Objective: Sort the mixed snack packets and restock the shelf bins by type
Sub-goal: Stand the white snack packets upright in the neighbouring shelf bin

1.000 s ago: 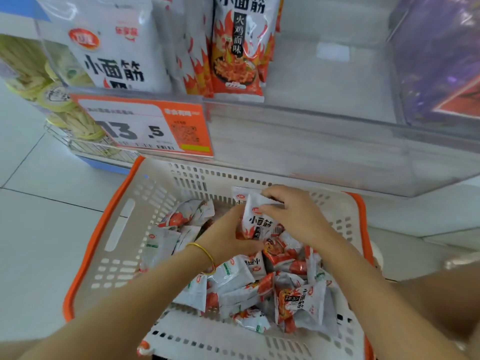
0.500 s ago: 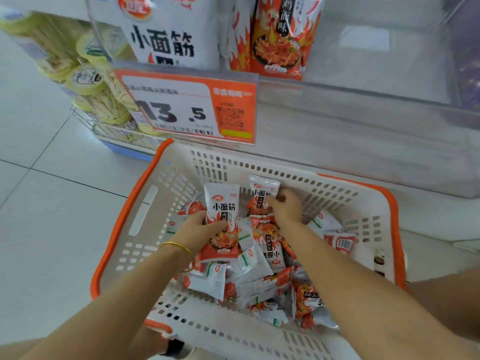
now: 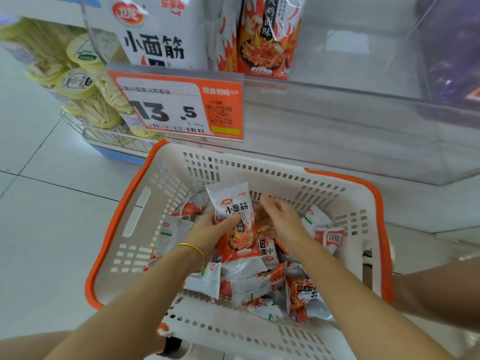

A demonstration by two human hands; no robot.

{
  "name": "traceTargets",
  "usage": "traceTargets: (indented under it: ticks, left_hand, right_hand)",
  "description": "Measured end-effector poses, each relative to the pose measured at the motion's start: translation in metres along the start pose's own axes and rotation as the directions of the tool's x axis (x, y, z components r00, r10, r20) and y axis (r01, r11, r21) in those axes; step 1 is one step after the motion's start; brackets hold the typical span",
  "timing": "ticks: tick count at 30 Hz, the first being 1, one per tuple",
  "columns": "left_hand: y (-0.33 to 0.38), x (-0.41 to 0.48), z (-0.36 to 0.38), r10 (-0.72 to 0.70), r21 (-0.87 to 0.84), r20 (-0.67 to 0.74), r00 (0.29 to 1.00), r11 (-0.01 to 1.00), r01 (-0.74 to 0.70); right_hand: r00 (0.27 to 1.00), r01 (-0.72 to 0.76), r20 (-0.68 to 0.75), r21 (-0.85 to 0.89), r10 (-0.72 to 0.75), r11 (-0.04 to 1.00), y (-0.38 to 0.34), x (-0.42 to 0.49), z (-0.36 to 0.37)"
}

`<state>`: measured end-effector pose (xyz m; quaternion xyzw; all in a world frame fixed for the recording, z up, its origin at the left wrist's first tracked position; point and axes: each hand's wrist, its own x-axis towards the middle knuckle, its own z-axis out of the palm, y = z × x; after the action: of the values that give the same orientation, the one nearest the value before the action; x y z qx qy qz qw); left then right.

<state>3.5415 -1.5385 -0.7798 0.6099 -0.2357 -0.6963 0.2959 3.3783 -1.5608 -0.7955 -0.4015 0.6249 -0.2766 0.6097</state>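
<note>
Left hand (image 3: 210, 229) grips an upright packet (image 3: 231, 206) by its lower half, thumb across the front. Right hand (image 3: 283, 222), at its 3 o'clock, curls down into the pile — whether it holds anything I cannot tell. I judge these packets light, soft and slick, so I'd take them by the flat sealed edges. Loose packets (image 3: 249, 279) fill the basket (image 3: 124, 216) — the clear shelf bin (image 3: 337, 120) sits at 12 o'clock.

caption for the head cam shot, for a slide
Left hand grips a snack packet over the orange-rimmed basket, right hand close beside it, under the clear shelf bin.
</note>
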Motion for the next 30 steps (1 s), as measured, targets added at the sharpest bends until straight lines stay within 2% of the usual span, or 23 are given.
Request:
traceTargets:
  ticks: [1,2,3,4,5,6,10,12,14,16,18,20,22,24,27,30]
  left_hand:
    - [-0.002,0.002,-0.006,0.003,-0.005,-0.028,1.000,1.000,-0.003]
    - [-0.003,0.002,-0.011,-0.003,-0.020,-0.042,0.999,1.000,0.003]
    - [-0.004,0.002,-0.016,-0.014,-0.038,-0.052,0.999,0.999,0.012]
    - [-0.005,0.004,-0.020,-0.023,-0.054,-0.067,0.998,0.998,0.020]
    - [-0.005,0.003,-0.023,-0.031,-0.065,-0.077,0.997,0.998,0.026]
    - [-0.005,0.003,-0.024,-0.039,-0.080,-0.083,0.996,0.996,0.032]
    - [0.001,-0.004,-0.023,-0.028,-0.080,-0.090,0.996,0.997,0.021]
    - [0.006,-0.007,-0.021,-0.015,-0.064,-0.100,0.995,0.998,0.009]
    - [0.012,-0.013,-0.016,0.010,-0.038,-0.120,0.993,0.999,-0.015]
    - [0.018,-0.022,-0.009,0.051,-0.008,-0.120,0.991,0.999,-0.052]
    - [0.025,-0.037,-0.002,0.087,0.016,-0.125,0.988,0.996,-0.086]
    - [0.032,-0.052,0.005,0.124,0.047,-0.147,0.981,0.992,-0.119]
    - [0.037,-0.064,0.009,0.174,0.119,-0.137,0.975,0.980,-0.158]
    - [0.043,-0.075,0.011,0.204,0.160,-0.095,0.974,0.969,-0.187]
    - [0.051,-0.086,0.010,0.241,0.253,-0.055,0.969,0.942,-0.220]
    - [0.052,-0.081,0.001,0.223,0.324,0.017,0.975,0.921,-0.216]
  right_hand:
    - [0.995,-0.056,-0.083,-0.023,0.053,0.998,0.015,0.010,-0.003]
    - [0.987,-0.101,-0.146,-0.191,0.074,0.976,0.034,0.023,-0.006]
    - [0.985,-0.145,-0.147,-0.426,0.090,0.893,0.054,0.033,-0.007]
    - [0.985,-0.170,-0.115,-0.617,0.126,0.768,0.072,0.040,-0.005]
    - [0.983,-0.178,-0.096,-0.727,0.158,0.664,0.089,0.045,-0.001]
    - [0.979,-0.194,-0.114,-0.762,0.168,0.618,0.100,0.048,0.003]
    - [0.966,-0.202,-0.252,-0.580,0.062,0.789,0.096,0.035,0.013]
    - [0.957,-0.135,-0.291,-0.447,-0.001,0.885,0.078,0.018,0.008]
    - [0.958,-0.005,-0.283,-0.202,-0.054,0.979,0.050,-0.005,-0.001]
    - [0.972,0.038,-0.233,0.016,-0.034,0.999,0.018,-0.030,-0.012]
    - [0.991,-0.052,-0.113,0.158,0.071,0.986,-0.008,-0.054,-0.026]
    - [0.990,-0.136,0.074,0.215,0.122,0.967,-0.029,-0.076,-0.042]
    - [0.981,-0.070,0.186,0.112,0.048,0.991,-0.045,-0.100,-0.060]
    - [0.971,0.097,0.230,-0.153,-0.060,0.983,-0.063,-0.126,-0.076]
    - [0.931,0.302,0.321,-0.417,-0.172,0.857,-0.096,-0.150,-0.092]
    - [0.845,0.511,0.476,-0.577,-0.246,0.637,-0.138,-0.163,-0.094]
